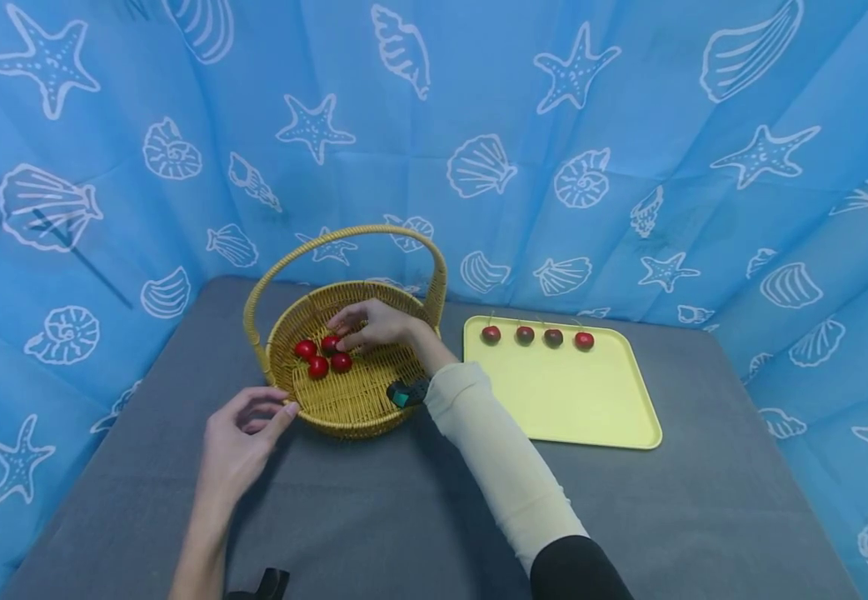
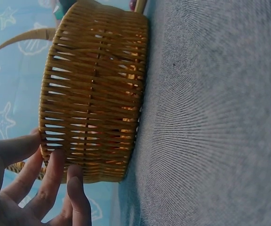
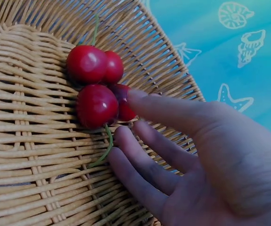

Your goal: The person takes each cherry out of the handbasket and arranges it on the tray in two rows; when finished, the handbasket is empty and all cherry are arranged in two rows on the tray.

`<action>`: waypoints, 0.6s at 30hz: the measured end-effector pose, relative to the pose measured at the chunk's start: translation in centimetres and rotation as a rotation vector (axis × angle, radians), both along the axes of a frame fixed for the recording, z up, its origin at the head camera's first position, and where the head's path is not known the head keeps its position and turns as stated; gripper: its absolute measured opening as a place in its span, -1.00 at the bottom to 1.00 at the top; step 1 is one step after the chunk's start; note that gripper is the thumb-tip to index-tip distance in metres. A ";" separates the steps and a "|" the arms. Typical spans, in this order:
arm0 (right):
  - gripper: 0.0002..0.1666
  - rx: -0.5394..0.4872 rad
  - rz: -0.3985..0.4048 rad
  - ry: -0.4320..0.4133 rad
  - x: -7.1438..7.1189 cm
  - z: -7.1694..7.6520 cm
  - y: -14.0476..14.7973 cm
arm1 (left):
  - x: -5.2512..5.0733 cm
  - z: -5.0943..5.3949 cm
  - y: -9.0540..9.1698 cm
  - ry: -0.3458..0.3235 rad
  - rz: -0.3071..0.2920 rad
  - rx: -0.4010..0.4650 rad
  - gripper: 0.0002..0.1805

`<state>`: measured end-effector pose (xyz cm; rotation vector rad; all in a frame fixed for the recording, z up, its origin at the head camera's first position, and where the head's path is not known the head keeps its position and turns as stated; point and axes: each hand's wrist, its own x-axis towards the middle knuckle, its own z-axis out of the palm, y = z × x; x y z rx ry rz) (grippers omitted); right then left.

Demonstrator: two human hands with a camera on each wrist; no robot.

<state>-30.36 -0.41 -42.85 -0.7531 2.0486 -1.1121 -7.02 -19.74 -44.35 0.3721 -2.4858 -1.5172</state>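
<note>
A round wicker basket [image 1: 351,428] with a tall arched handle stands on the left half of the table. My left hand [image 1: 237,442] pinches its near-left rim between thumb and fingers; the left wrist view shows the fingers [image 2: 51,181] against the woven side. Inside the basket, my right hand [image 1: 377,325] pinches a dark red cherry [image 3: 125,109] with thumb and fingers, the far fingertips partly hidden. Other red cherries [image 1: 317,367] lie clustered against it on the basket floor. One near cherry [image 3: 97,106] has a green stem.
Right of the basket lies a yellow tray [image 1: 561,400] with several stemmed cherries [image 1: 553,337] lined up along its far edge. A grey cloth [image 1: 374,517] covers the table. Behind it hangs a blue curtain [image 1: 419,117] with white shells and starfish.
</note>
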 end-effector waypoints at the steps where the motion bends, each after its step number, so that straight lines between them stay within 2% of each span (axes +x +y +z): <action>1: -0.47 0.001 0.010 0.000 0.0 -0.1 0.0 | 0.0 0.0 0.0 0.000 0.002 -0.008 -0.66; 8: -0.50 0.007 0.100 0.033 0.0 -0.6 0.0 | 0.0 -0.1 0.0 0.009 0.013 -0.043 -0.67; 14: -0.50 0.054 0.146 0.131 -0.1 -0.5 0.1 | 0.0 -0.1 0.0 -0.007 0.009 -0.023 -0.66; 18: -0.50 0.045 0.137 0.111 0.0 -0.5 0.1 | 0.0 -0.1 0.0 -0.021 0.009 -0.009 -0.65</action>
